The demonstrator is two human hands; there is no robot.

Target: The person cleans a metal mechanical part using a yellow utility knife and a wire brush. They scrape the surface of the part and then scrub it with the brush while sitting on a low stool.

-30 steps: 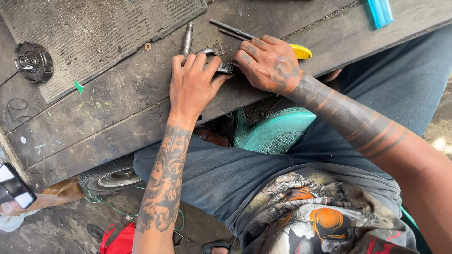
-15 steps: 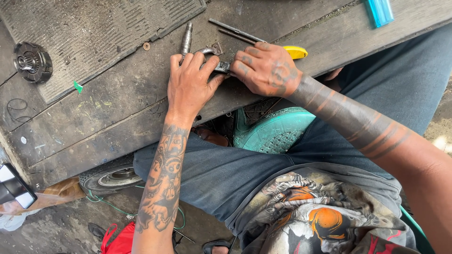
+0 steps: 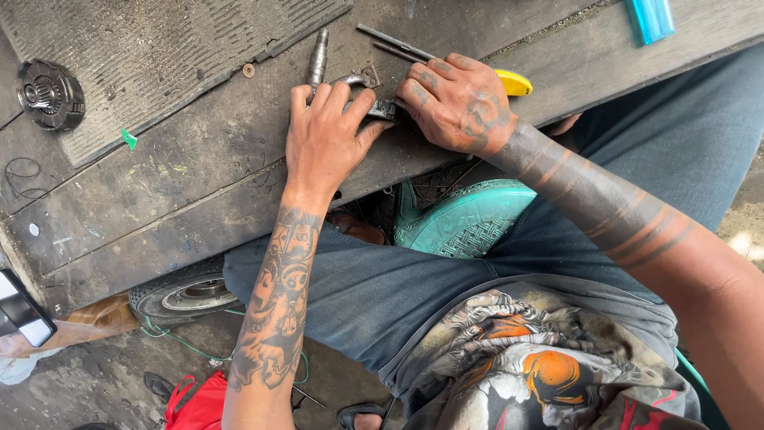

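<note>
Grimy wooden planks [image 3: 199, 183] carried one round clutch part [image 3: 49, 94] near the left edge. At the near edge, the left hand [image 3: 326, 143] pressed flat on one small metal bracket [image 3: 374, 107]; the right hand [image 3: 458, 103] curled, gripping it. One blue lighter [image 3: 651, 17] lay far right.

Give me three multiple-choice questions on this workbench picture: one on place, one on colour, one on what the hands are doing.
1. Where is the round toothed metal part?
A. far left on the ribbed mat
B. under the right hand
C. on the lap

2. What colour is the handle behind the right hand?
A. red
B. yellow
C. green

3. How is the left hand placed?
A. raised in the air
B. pressed on the small metal piece
C. in a pocket

Answers: 1 A, it lies at the mat's left end; 2 B, yellow shows past the knuckles; 3 B, its fingers rest on the piece.
</note>
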